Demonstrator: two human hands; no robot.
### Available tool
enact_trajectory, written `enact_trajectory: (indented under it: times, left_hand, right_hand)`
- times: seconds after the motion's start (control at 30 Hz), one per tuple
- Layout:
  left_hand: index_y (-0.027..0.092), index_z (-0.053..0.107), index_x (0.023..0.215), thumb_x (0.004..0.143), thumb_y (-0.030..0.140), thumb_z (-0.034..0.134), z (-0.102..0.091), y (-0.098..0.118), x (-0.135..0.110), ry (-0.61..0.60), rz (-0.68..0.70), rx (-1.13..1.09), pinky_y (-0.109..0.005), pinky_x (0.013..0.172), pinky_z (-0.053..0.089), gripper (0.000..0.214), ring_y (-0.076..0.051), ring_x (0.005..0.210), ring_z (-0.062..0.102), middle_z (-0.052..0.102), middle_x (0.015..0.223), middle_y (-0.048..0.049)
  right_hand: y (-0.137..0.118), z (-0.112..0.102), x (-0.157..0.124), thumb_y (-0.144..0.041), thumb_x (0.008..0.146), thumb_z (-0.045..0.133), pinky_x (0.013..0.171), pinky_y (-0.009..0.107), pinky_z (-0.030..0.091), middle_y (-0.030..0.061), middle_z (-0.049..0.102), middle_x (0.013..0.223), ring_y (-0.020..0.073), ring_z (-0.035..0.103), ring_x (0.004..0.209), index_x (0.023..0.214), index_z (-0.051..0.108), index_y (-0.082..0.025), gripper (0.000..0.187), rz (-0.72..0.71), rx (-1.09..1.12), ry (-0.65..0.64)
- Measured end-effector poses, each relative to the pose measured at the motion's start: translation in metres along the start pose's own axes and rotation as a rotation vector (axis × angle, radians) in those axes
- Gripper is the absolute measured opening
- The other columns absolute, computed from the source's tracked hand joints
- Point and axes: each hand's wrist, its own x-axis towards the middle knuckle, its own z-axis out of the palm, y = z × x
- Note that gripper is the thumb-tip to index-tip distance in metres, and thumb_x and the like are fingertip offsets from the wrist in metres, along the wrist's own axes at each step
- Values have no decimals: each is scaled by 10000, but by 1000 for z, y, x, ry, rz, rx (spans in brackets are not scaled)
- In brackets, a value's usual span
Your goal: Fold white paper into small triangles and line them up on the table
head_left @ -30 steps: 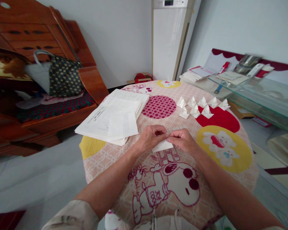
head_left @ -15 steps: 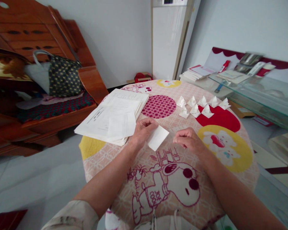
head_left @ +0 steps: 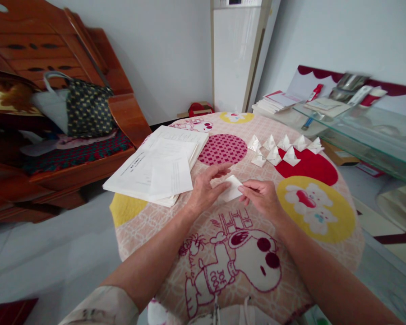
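Note:
A small folded square of white paper (head_left: 232,188) is held above the table in front of me. My right hand (head_left: 262,196) pinches its right corner between thumb and fingers. At the paper's left edge, my left hand (head_left: 206,187) has its fingers spread apart, with the thumb beside or touching the paper. Several folded white paper pieces (head_left: 274,155) with pointed tops stand in two rows at the far right of the table. Left of my left hand lies a stack of printed sheets (head_left: 131,174).
A patterned cloth (head_left: 219,225) covers the round table. To the right stands a glass shelf (head_left: 375,128) holding papers, metal bowls and a cup. A wooden bench (head_left: 128,117) with a dark patterned bag (head_left: 88,108) is on the left; a tall white cabinet-like unit (head_left: 232,54) stands behind.
My right hand has moved left and taken the paper's right corner. My left hand's fingers have opened from their grip, and the paper has turned and now looks smaller.

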Motion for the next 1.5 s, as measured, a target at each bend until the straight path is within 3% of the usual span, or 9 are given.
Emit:
enact_trajectory:
  times: [0.2, 0.43, 0.77, 1.0, 1.13, 1.23, 1.37, 1.5]
  left_hand:
    - [219, 665, 1215, 891, 208, 669, -3, 11, -3, 36, 216, 331, -412, 1002, 491, 325, -215, 1129, 612, 694, 1180, -71]
    - [206, 663, 1258, 914, 168, 632, -1, 6, -6, -8, 242, 339, -401, 971, 530, 348, -208, 1106, 641, 685, 1179, -99]
    - [225, 659, 1286, 926, 182, 613, 0, 4, -6, -30, 257, 364, -417, 969, 546, 365, -210, 1101, 644, 685, 1186, -97]
    - [242, 644, 1308, 920, 126, 589, 2, 4, -7, -55, 273, 324, -431, 999, 535, 409, -216, 1157, 624, 660, 1244, -95]
    - [234, 710, 1168, 909, 130, 605, 1, 4, -8, -40, 290, 328, -432, 996, 537, 298, -213, 1157, 628, 662, 1246, -88]
    - [213, 746, 1006, 906, 141, 618, -1, 5, -9, -93, 308, 331, -402, 956, 556, 178, -197, 1079, 660, 704, 1156, -81]
    - [209, 747, 951, 908, 109, 586, -5, 5, -11, -221, 338, 323, -366, 911, 572, 195, -183, 1027, 672, 735, 1085, -77]
    - [192, 748, 926, 914, 90, 557, -9, 6, -13, -355, 338, 352, -335, 871, 573, 218, -184, 1002, 681, 746, 1067, -92]
  right_hand:
    - [8, 1, 1, -380, 867, 630, 530, 264, 506, 37, 702, 650, 161, 644, 545, 700, 695, -190, 262, -58, -59, 41]
    - [11, 2, 1, -396, 860, 654, 555, 273, 529, 33, 696, 642, 188, 681, 597, 674, 661, -198, 272, -22, -42, 15]
    - [7, 4, 1, -609, 859, 607, 551, 316, 577, 61, 718, 704, 232, 712, 610, 803, 707, -188, 436, 96, 123, 14]
    - [13, 3, 2, -535, 870, 610, 519, 297, 567, 34, 672, 653, 225, 713, 602, 736, 647, -201, 362, 93, 115, -1]
    - [12, 3, 4, -455, 822, 652, 522, 298, 567, 15, 650, 642, 209, 693, 577, 749, 629, -210, 257, 144, 130, 14]
    - [12, 2, 4, -380, 781, 658, 532, 300, 563, 31, 691, 712, 201, 679, 603, 839, 662, -195, 194, 145, 145, 79]
    - [15, -1, 4, -294, 734, 662, 530, 271, 530, 38, 713, 745, 188, 661, 636, 875, 683, -168, 190, 130, 91, 174]
    - [19, -4, 4, -271, 715, 680, 513, 255, 522, 41, 726, 776, 169, 657, 610, 907, 680, -162, 221, 173, 107, 127]
